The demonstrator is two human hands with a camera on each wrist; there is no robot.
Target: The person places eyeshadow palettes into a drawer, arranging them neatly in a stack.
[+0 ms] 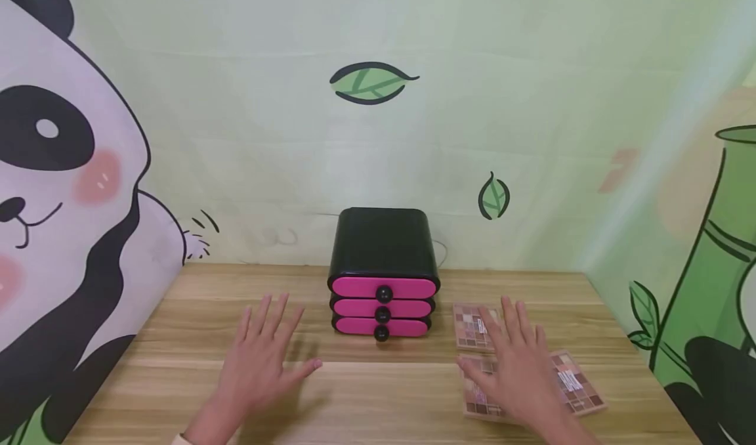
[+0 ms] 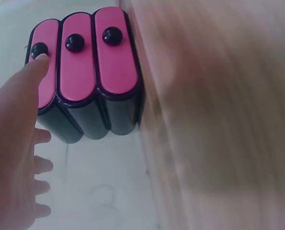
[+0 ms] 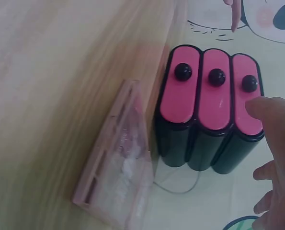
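Note:
A small black chest with three pink drawers (image 1: 382, 287) stands at the back middle of the wooden table, every drawer pushed in and each with a round black knob. Left of it, my left hand (image 1: 260, 360) hovers over the table with fingers spread, holding nothing. My right hand (image 1: 522, 373) is spread the same way above several flat palettes with coloured squares. One palette (image 1: 469, 327) lies beside the chest, another (image 1: 575, 382) lies at an angle on the right, and a third (image 1: 478, 405) is partly hidden under the hand. In the right wrist view a palette (image 3: 116, 163) appears edge-on.
The wooden table (image 1: 384, 392) ends at a pale green cloth backdrop (image 1: 266, 136) printed with leaves, bamboo and a large panda. A thin cable (image 1: 444, 253) shows behind the chest on its right.

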